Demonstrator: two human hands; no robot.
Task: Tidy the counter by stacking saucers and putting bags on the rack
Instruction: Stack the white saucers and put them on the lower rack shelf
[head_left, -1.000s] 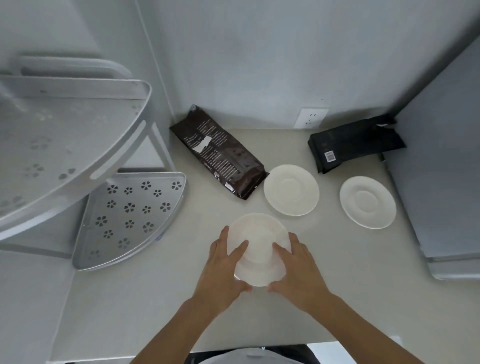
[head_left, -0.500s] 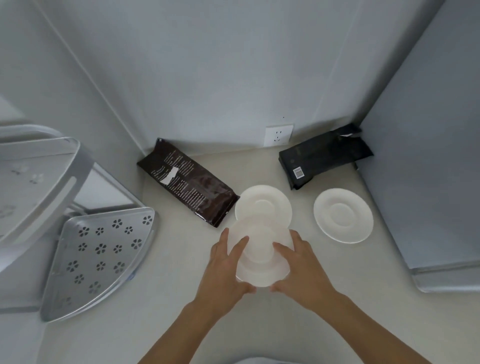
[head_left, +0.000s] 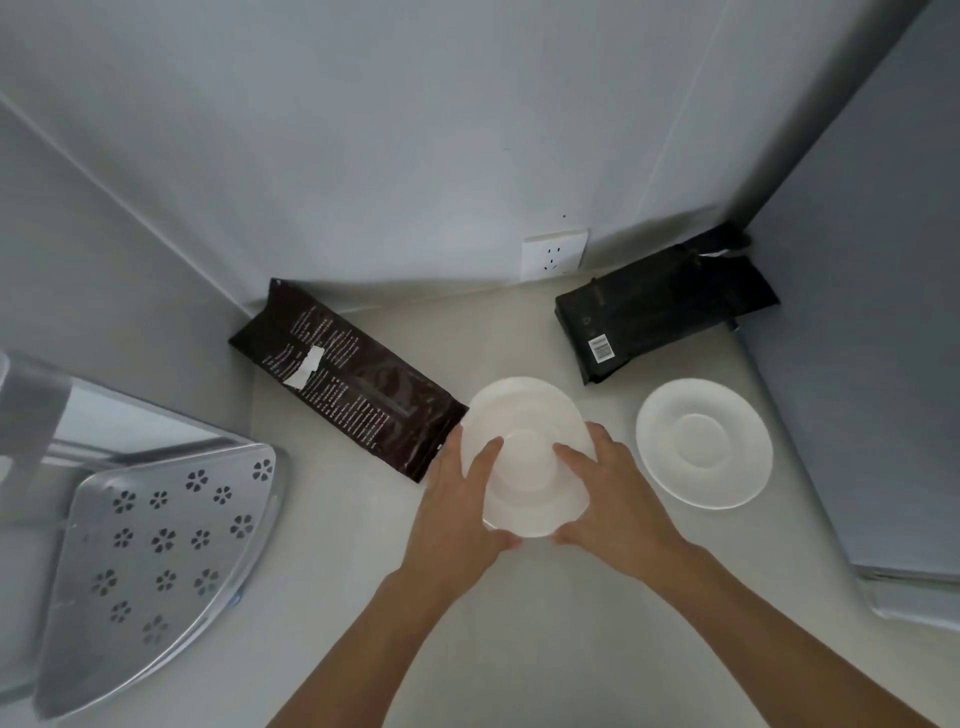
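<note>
Both my hands hold one white saucer (head_left: 527, 493) by its rim: my left hand (head_left: 457, 512) grips its left side, my right hand (head_left: 615, 506) its right side. The held saucer overlaps a second white saucer (head_left: 519, 402) lying on the counter behind it; whether they touch I cannot tell. A third white saucer (head_left: 704, 449) lies alone to the right. A dark brown bag (head_left: 348, 376) lies flat to the left of the saucers. A black bag (head_left: 657, 309) lies at the back right. The metal corner rack (head_left: 156, 561) stands at the left.
A pale counter (head_left: 332, 597) carries everything. A grey appliance wall (head_left: 872, 364) closes the right side. A white wall socket (head_left: 555, 254) sits low on the back wall. An upper rack tier (head_left: 26, 395) juts in at the far left.
My hands have carried the held saucer away from me, from bare counter to over the middle saucer. The view has shifted, with the rack now further left.
</note>
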